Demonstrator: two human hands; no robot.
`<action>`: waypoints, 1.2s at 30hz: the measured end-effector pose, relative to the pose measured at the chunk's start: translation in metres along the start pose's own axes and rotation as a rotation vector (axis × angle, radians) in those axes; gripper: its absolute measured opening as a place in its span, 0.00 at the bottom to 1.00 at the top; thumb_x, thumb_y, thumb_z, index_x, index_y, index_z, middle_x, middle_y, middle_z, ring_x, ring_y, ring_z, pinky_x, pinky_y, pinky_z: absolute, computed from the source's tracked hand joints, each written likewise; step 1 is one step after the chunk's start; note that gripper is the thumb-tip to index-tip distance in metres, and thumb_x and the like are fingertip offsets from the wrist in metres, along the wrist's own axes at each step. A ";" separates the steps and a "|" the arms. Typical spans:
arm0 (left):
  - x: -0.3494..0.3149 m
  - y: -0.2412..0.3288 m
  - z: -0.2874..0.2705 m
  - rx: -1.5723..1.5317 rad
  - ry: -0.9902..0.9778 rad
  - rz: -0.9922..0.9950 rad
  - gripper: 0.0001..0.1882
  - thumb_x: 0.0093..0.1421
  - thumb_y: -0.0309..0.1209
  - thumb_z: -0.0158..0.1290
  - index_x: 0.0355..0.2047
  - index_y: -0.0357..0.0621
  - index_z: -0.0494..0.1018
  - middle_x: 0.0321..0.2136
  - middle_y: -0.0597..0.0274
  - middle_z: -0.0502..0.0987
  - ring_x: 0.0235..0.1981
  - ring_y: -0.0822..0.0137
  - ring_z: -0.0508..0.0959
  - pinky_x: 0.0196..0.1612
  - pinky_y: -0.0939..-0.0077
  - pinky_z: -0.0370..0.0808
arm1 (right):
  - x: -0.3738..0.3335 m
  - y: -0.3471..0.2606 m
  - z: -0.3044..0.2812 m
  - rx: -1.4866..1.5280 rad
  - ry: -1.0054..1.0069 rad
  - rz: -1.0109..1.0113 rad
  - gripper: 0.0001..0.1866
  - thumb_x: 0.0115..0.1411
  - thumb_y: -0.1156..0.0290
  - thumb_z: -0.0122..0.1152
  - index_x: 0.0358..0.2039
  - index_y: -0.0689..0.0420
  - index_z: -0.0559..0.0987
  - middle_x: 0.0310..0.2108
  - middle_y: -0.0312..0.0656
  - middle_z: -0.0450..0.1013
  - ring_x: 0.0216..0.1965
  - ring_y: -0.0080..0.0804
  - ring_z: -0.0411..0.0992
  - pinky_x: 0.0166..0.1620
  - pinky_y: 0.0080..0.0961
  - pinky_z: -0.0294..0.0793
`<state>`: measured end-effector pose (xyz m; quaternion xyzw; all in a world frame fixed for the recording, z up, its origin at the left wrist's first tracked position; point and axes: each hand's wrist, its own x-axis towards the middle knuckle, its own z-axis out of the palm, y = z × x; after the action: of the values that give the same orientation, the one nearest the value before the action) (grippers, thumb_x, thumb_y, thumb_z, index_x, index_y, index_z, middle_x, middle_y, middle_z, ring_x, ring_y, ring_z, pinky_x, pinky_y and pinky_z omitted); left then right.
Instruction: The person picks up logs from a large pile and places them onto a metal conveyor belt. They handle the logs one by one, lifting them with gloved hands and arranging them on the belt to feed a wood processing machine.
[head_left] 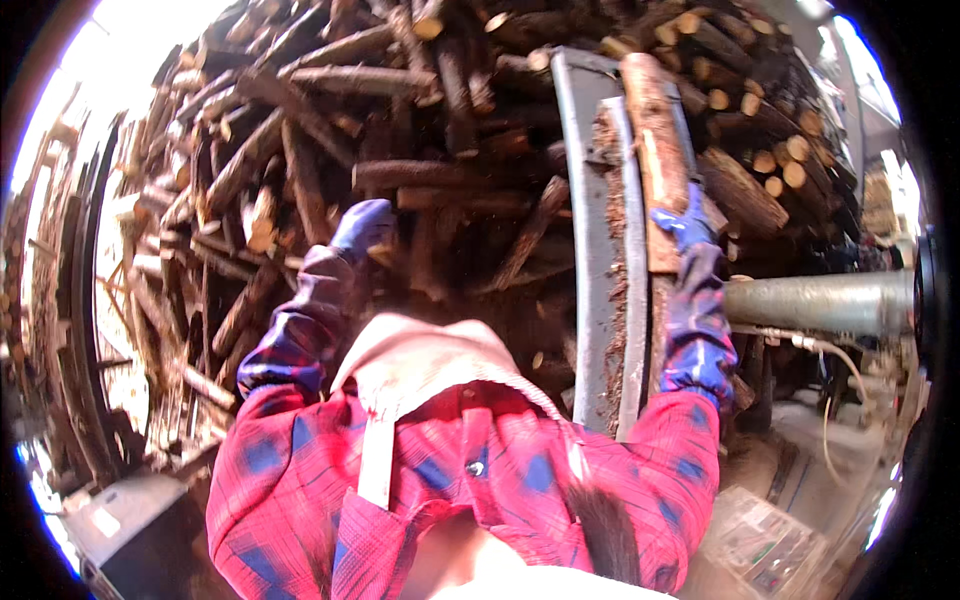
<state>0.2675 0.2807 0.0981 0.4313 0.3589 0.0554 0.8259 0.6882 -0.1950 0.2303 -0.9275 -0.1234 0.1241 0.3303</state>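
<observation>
A peeled-looking log (pixel 657 150) lies lengthwise along the right side of a long grey metal trough (pixel 590 250). My right hand (pixel 688 222), in a blue glove, rests against the log's right side near its close end. The fingers are spread, with the thumb reaching over the bark. Bark scraps (pixel 612 330) fill the trough's channel. Out to the left, my left hand (pixel 365 228), also gloved in blue, is over the heap near a horizontal log (pixel 420 176). Motion blurs its fingers, so I cannot make out their pose or any contact.
Loose logs (pixel 280 110) are heaped ahead and to the left, lying at many angles. More logs (pixel 740 185) are stacked beyond the trough. A thick metal pipe (pixel 820 303) juts in from the right, near a pale hose (pixel 845 360). A dark box (pixel 125 520) stands at the lower left.
</observation>
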 end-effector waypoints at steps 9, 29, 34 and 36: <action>0.051 -0.080 -0.179 0.497 0.116 -0.255 0.17 0.60 0.45 0.60 0.36 0.42 0.78 0.25 0.60 0.77 0.23 0.62 0.75 0.28 0.66 0.72 | -0.062 -0.062 0.047 -0.631 0.408 -0.588 0.42 0.51 0.55 0.72 0.64 0.57 0.67 0.61 0.55 0.66 0.62 0.54 0.65 0.65 0.45 0.63; 0.480 -0.053 0.010 1.763 -0.719 -0.121 0.56 0.41 0.54 0.71 0.68 0.50 0.59 0.57 0.50 0.73 0.58 0.50 0.73 0.60 0.57 0.69 | -0.025 -0.098 0.173 -0.848 0.152 -0.450 0.31 0.57 0.63 0.70 0.60 0.60 0.72 0.62 0.56 0.65 0.63 0.59 0.64 0.64 0.52 0.66; 0.507 -0.070 -0.024 1.628 -0.728 -0.205 0.49 0.36 0.55 0.73 0.57 0.47 0.71 0.53 0.50 0.77 0.56 0.52 0.75 0.57 0.61 0.72 | -0.014 -0.088 0.173 -0.809 0.122 -0.443 0.30 0.58 0.65 0.69 0.59 0.61 0.72 0.63 0.57 0.63 0.64 0.59 0.63 0.65 0.53 0.65; 0.485 -0.051 -0.033 1.635 -0.662 -0.148 0.49 0.34 0.55 0.73 0.57 0.48 0.72 0.50 0.52 0.79 0.53 0.53 0.78 0.54 0.61 0.74 | -0.011 -0.092 0.170 -0.801 0.115 -0.485 0.30 0.59 0.66 0.68 0.59 0.61 0.72 0.62 0.58 0.64 0.64 0.59 0.63 0.64 0.51 0.65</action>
<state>0.5920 0.4656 -0.2171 0.8563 0.0559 -0.3998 0.3221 0.6110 -0.0303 0.1632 -0.9317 -0.3561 -0.0653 -0.0279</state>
